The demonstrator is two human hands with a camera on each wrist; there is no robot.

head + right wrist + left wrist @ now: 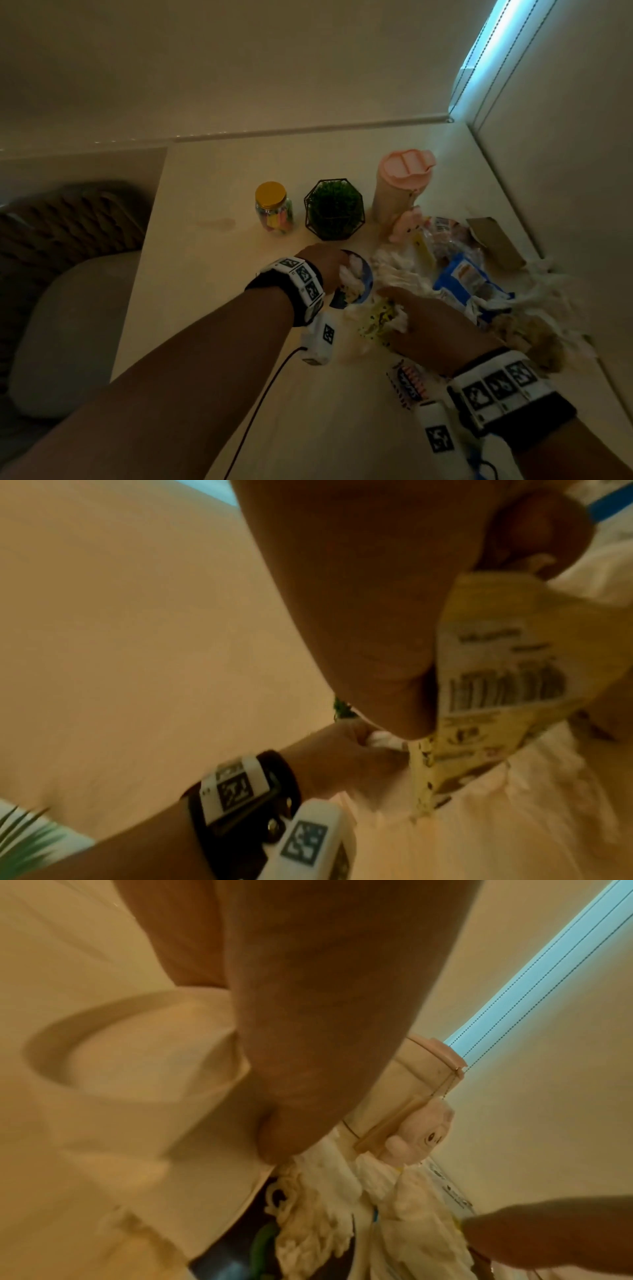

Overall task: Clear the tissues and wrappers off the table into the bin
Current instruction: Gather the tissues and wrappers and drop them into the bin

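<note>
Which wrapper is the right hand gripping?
The yellow patterned wrapper with a barcode, in the right hand; the blue packet lies untouched farther right.

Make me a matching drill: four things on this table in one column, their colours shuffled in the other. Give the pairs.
Things
1. jar lid
2. tumbler lid
3. plant
4. snack packet

Colours
A. green
B. blue and white
C. yellow
D. pink

Pairs: 1-C, 2-D, 3-A, 4-B
</note>
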